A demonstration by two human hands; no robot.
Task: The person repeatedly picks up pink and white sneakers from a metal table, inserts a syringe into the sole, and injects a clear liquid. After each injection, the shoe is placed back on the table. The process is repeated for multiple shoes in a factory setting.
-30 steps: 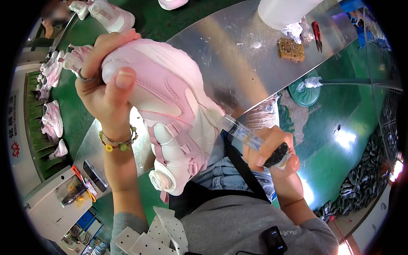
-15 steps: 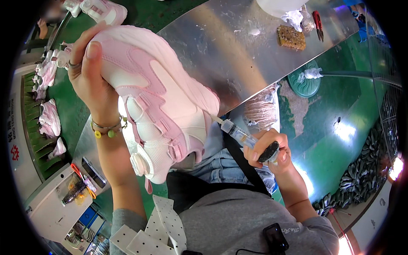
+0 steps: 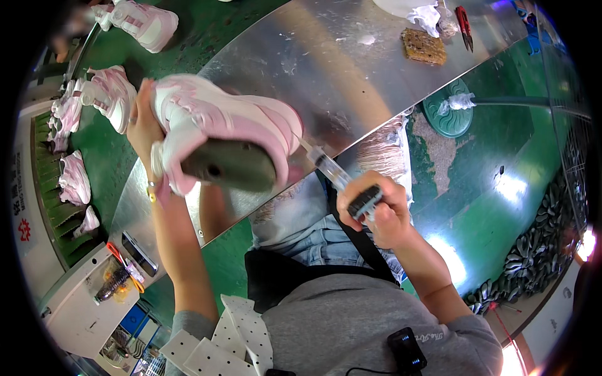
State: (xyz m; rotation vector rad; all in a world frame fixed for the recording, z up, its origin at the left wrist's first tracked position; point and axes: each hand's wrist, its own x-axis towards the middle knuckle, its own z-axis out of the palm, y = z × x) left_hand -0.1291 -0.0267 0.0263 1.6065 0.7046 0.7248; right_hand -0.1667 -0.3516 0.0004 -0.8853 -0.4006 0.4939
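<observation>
My left hand (image 3: 145,131) is closed round the far-left part of a pink and white sneaker (image 3: 210,109), most of its fingers hidden behind the shoe. Inside the sneaker sits a dark green shoe last (image 3: 238,164), its flat top with a small hole turned toward me. In my right hand (image 3: 387,216) is a clear syringe (image 3: 330,169) with a black plunger end. Its thin tip points at the heel, by the line between upper and sole; whether it touches there I cannot tell.
Under the sneaker is a steel table (image 3: 282,56), with a brown sponge (image 3: 424,47) and red-handled snips (image 3: 464,28) at its far right. More pink sneakers (image 3: 145,25) stand at the left. A green round base (image 3: 448,109) and piled dark pieces (image 3: 533,250) are at the right.
The sneaker has been turned from its side, so its opening and the last now face me. My right hand has moved left and slightly away from me with the syringe.
</observation>
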